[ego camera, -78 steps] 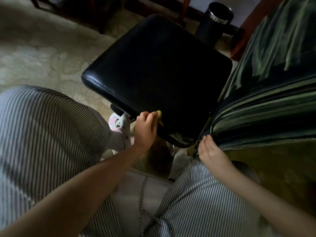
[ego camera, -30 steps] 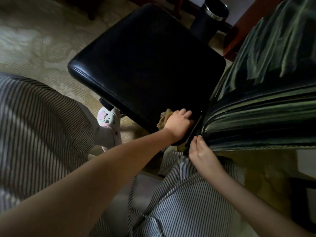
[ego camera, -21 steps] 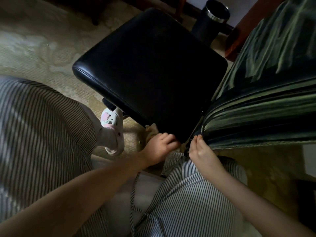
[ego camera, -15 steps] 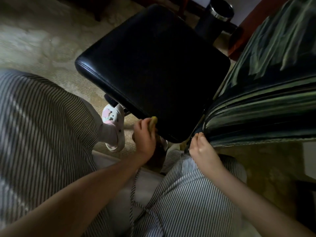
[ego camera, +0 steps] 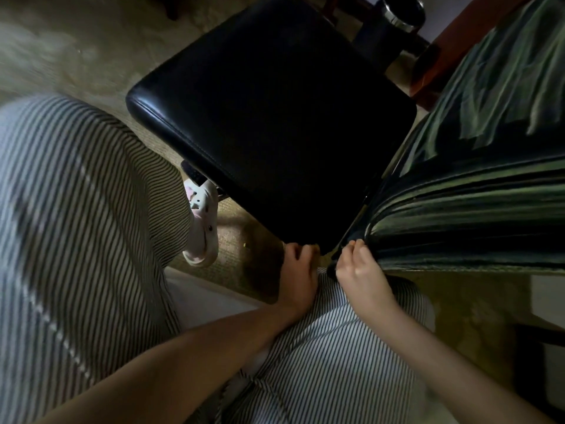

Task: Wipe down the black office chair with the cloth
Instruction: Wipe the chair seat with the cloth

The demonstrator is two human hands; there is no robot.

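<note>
Left hand [ego camera: 298, 270], right hand [ego camera: 360, 270] at chair's [ego camera: 275, 117] near corner; shoe [ego camera: 203, 228] leftward; bin [ego camera: 394, 22] behind chair

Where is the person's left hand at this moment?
In the head view the left hand is low and central, at the near corner of the black seat, just left of the right hand, which grips the ribbed dark panel.

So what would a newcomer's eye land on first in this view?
The glossy black chair seat fills the upper middle, one corner pointing at the camera. At that near corner the left hand curls in, what it holds hidden, while the right hand grips the edge of the chair back on the right. A pink-and-white clog shows just below the seat's left edge.
</note>
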